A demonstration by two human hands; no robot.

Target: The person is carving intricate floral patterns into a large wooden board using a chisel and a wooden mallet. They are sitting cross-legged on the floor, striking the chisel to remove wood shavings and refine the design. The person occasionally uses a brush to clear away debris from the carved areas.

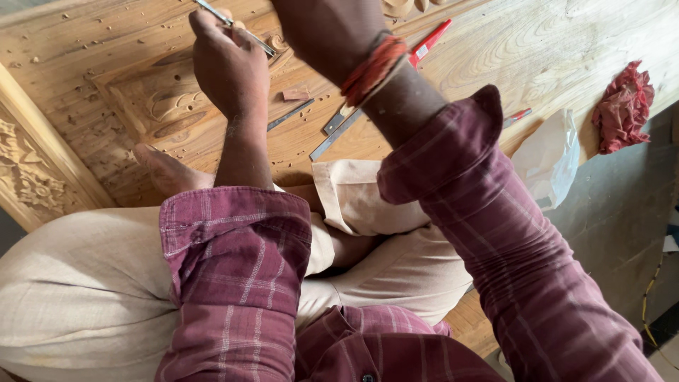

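My left hand (228, 64) sits in the upper left of the frame, fingers curled tight round a slim metal chisel (233, 27) that slants from the top edge down toward the carving. My right hand (322, 28) rises at top centre, but it runs out of the frame above the wrist, so I cannot tell whether it is closed or what it has hold of; a band of red thread (373, 67) circles that wrist.

Under everything lies the big wooden panel (552, 42), pale and grained, filling the top of the view and serving as the floor I sit on. My beige trousers (78, 290) and maroon checked sleeves (237, 269) take up the lower half, and a bare foot (166, 170) rests on the wood at left of centre. At far left is a separate carved piece (28, 170) with floral relief.

A carved leaf recess (166, 106) lies just below and left of the chisel hand, with wood chips scattered about it. At right, a crumpled white plastic bag (552, 159) hangs off the panel edge, and a red cloth (624, 106) sits near it. Between my forearms lie loose steel chisels (339, 131), a red-handled tool (431, 41) and a small wooden block (295, 94).
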